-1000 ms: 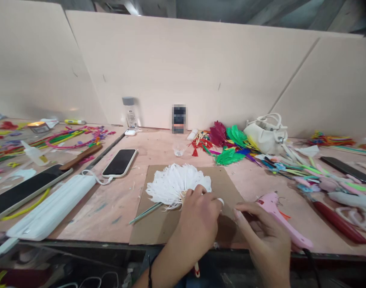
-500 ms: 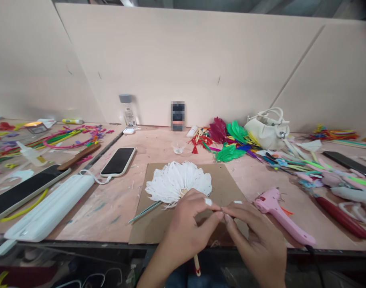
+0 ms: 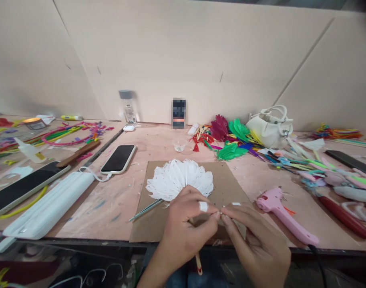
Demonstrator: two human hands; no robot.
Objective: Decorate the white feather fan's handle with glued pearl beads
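Note:
My left hand and my right hand meet over the near part of a brown cardboard sheet. Thumb and index finger of each are pinched together, tip to tip, around something tiny and pale that I cannot make out. White tape is wrapped on an index finger of both. Behind my left hand a white feather fan lies spread on the cardboard. Its wooden handle shows below my left wrist, with a red end. Tweezers rest at the fan's left edge.
A pink glue gun lies right of the cardboard, near red-handled pliers. A small clear cup stands behind the fan. Coloured feathers and a white handbag are at the back right. Left are a phone and a white power bank.
The view has tipped slightly downward. Both hands keep their fingertips together, with small shifts of the fingers; a pale speck now shows between them.

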